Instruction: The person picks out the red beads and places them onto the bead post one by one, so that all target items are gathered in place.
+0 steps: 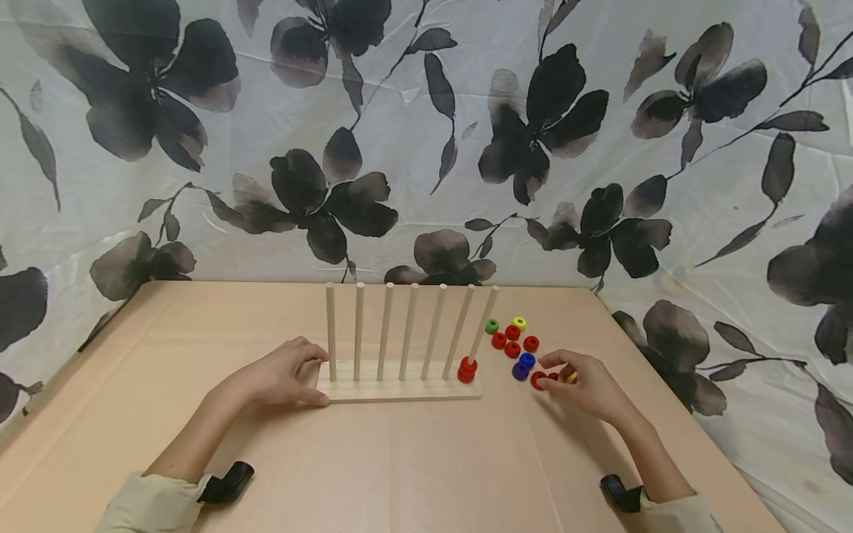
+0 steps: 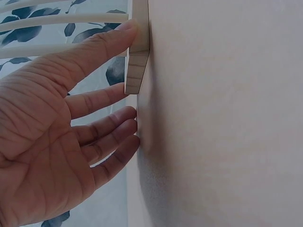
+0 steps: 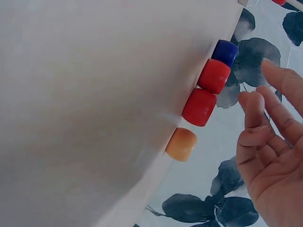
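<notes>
My left hand (image 1: 273, 379) holds the left end of a wooden base (image 1: 400, 391) with several upright pegs; in the left wrist view the thumb of the hand (image 2: 52, 123) presses one edge of the base (image 2: 137, 71) and the index fingertip touches its corner. Red beads (image 1: 467, 372) are stacked on the rightmost peg (image 1: 483, 326). Over the loose beads at the right is my right hand (image 1: 589, 385), its thumb and index finger apart. In the right wrist view that hand (image 3: 274, 156) holds nothing, beside a blue bead (image 3: 225, 52), two red beads (image 3: 199, 107) and an orange bead (image 3: 181, 144).
More loose beads lie right of the base: a green bead (image 1: 492, 326), a yellow bead (image 1: 519, 323), several red beads (image 1: 512, 349) and two blue beads (image 1: 520, 371). The light wooden table (image 1: 400, 474) ends against a flower-patterned cloth (image 1: 426, 148).
</notes>
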Demonstrator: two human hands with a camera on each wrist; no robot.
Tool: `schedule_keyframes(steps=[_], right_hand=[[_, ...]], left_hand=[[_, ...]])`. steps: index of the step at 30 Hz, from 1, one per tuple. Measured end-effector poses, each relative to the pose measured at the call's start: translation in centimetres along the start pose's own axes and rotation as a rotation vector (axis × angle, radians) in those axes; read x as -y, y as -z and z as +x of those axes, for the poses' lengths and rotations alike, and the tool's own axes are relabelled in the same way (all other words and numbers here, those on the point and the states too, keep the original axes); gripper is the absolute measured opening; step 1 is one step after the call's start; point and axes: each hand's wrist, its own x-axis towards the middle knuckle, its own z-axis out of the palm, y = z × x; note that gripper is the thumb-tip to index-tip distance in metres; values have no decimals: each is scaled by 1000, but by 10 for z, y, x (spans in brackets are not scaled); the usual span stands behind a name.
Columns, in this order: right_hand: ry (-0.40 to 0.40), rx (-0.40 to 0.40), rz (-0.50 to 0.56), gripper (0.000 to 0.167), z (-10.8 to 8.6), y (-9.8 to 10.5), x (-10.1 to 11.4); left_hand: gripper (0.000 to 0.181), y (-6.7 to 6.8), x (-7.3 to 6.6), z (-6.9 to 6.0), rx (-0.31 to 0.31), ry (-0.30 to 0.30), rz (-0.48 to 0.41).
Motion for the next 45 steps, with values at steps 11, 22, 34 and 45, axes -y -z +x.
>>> schedule_keyframes(steps=[11,22,34,45], right_hand=[[-47,62,-12,34,7,-6,-8],[-5,75,-62,29,12,-12,-13],[26,49,-91,22,12,-16,-12],[-15,-5,-86,28,9,-10,-5]], left_hand=[[69,1,-1,-1,-2,-11,7],[70,0,0,0,-8,-6,9],[70,-1,2,0,-9,-15,17],[69,1,0,-2,-13,-26,27]])
